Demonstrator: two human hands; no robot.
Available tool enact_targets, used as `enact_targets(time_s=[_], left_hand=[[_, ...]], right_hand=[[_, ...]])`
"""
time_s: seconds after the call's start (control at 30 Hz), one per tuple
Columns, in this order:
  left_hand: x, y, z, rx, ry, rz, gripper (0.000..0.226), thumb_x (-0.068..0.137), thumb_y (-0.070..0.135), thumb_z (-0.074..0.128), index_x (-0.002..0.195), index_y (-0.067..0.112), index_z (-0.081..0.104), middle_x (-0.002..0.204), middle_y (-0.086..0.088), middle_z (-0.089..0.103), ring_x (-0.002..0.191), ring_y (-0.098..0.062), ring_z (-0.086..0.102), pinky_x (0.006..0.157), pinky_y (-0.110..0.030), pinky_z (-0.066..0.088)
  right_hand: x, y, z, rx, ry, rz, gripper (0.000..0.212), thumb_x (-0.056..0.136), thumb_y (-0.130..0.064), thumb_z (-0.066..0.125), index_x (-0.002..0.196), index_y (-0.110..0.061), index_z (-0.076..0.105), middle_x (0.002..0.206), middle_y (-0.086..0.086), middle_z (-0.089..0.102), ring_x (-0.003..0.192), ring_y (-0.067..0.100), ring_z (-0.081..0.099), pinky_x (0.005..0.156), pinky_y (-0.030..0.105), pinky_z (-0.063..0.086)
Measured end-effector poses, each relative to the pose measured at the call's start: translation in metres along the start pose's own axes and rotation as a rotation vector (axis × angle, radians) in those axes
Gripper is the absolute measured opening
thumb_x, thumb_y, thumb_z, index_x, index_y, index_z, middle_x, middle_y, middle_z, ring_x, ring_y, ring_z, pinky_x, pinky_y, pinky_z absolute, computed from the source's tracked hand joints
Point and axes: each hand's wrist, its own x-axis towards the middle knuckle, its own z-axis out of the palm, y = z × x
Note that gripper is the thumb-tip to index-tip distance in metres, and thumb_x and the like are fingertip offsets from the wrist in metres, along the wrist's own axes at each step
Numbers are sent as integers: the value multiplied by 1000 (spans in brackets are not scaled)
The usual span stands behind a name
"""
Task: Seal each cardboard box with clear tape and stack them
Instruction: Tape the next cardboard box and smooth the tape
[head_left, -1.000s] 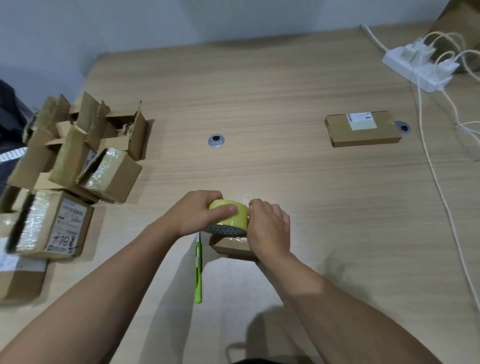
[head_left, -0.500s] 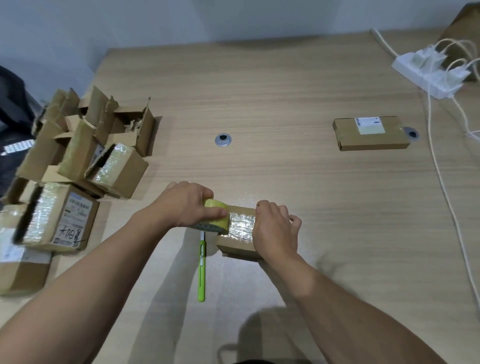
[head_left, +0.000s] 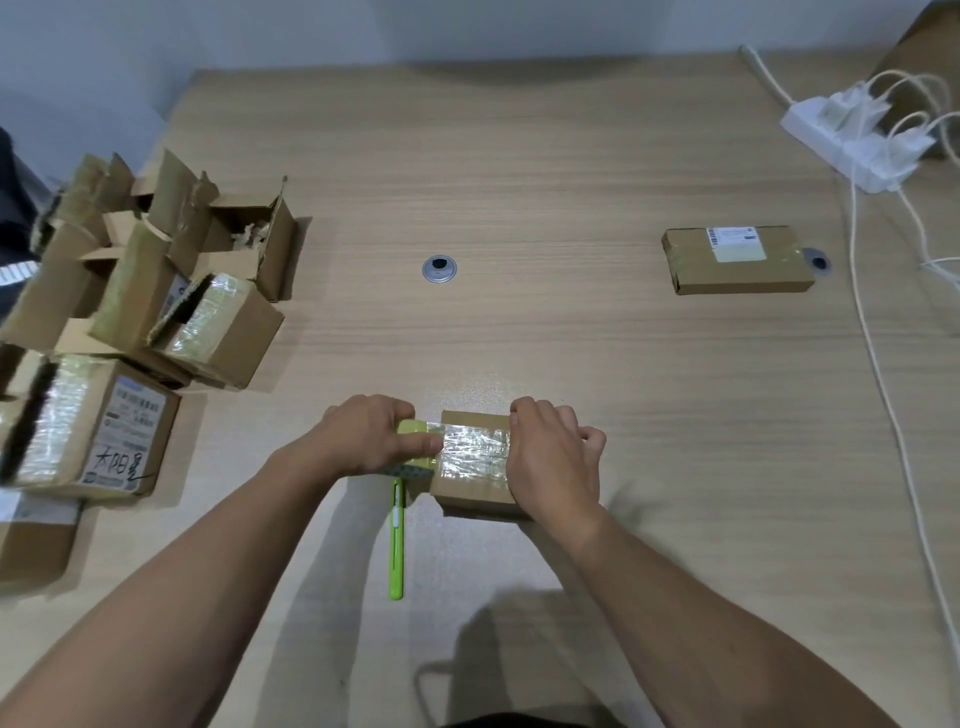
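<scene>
Near the wooden table's (head_left: 519, 182) front edge, a left hand (head_left: 371, 439) is gripping a yellow tape roll (head_left: 409, 427) against a small cardboard box (head_left: 470, 491), while the right hand (head_left: 553, 462) is clasping the box's right end.

The tape roll (head_left: 410, 448) is sitting just left of the small box (head_left: 474, 467); the cutter (head_left: 397, 540) is lying before the roll; the box pile (head_left: 156, 301) is lying far left.

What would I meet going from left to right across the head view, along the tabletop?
Pile of opened cardboard boxes → left hand gripping the tape roll → small box being taped → right hand holding it → flat labelled box → white power strip.
</scene>
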Motion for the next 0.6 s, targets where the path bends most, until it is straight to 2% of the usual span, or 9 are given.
enact_targets(time_s=[0.1, 0.17, 0.27, 0.33, 0.4, 0.43, 0.53, 0.6], left_hand=[[-3, 7, 14, -182, 15, -3, 47, 86, 57, 68, 74, 13, 58, 70, -2, 60, 66, -15, 55, 58, -30, 37], [-5, 17, 27, -269, 55, 1, 44, 86, 53, 71, 80, 11, 60, 74, -2, 63, 67, -14, 56, 57, -29, 38], [-7, 31, 43, -371, 127, 29, 37, 90, 49, 67, 85, 13, 60, 81, -1, 66, 73, -14, 58, 61, -29, 41], [-11, 30, 49, -573, 141, 15, 42, 93, 55, 58, 87, 13, 60, 84, 3, 65, 76, -16, 57, 69, -32, 41], [-14, 22, 50, -770, 131, -17, 52, 85, 62, 54, 86, 10, 59, 78, 2, 58, 74, -15, 53, 70, -34, 39], [-16, 17, 52, -777, 127, -16, 50, 85, 60, 55, 85, 10, 59, 76, 2, 56, 71, -13, 52, 70, -34, 38], [-15, 10, 55, -655, 130, 14, 36, 98, 38, 60, 77, 10, 56, 67, 5, 50, 61, -6, 46, 63, -28, 36], [-9, 12, 53, -542, 133, 44, 33, 99, 35, 59, 74, 14, 54, 66, 6, 49, 60, -6, 45, 60, -28, 35]], right_hand=[[-1, 10, -9, 4, 3, -2, 22, 101, -14, 39, 105, -32, 50, 99, -14, 54, 103, 12, 45, 91, 36, 24], [0, 18, -18, 17, -2, 14, 22, 107, -27, 30, 106, -32, 52, 101, -15, 54, 104, 11, 45, 90, 35, 21], [2, 29, -28, 14, -48, 51, 34, 106, -46, 25, 108, -36, 57, 106, -17, 54, 109, 10, 45, 89, 35, 20], [2, 33, -29, -11, -64, 46, 39, 104, -52, 26, 110, -38, 62, 111, -17, 54, 114, 9, 45, 90, 35, 21], [3, 34, -28, -8, -59, 50, 39, 102, -54, 30, 109, -38, 65, 113, -17, 54, 117, 9, 44, 91, 35, 22], [3, 35, -27, -5, -54, 49, 39, 102, -54, 31, 107, -37, 66, 113, -17, 55, 117, 10, 44, 91, 35, 23], [4, 35, -27, 10, -65, 31, 39, 103, -54, 33, 106, -35, 67, 113, -14, 56, 117, 12, 45, 90, 35, 25], [5, 36, -27, 21, -71, 35, 39, 103, -53, 34, 107, -33, 67, 114, -13, 57, 117, 13, 45, 91, 36, 28]])
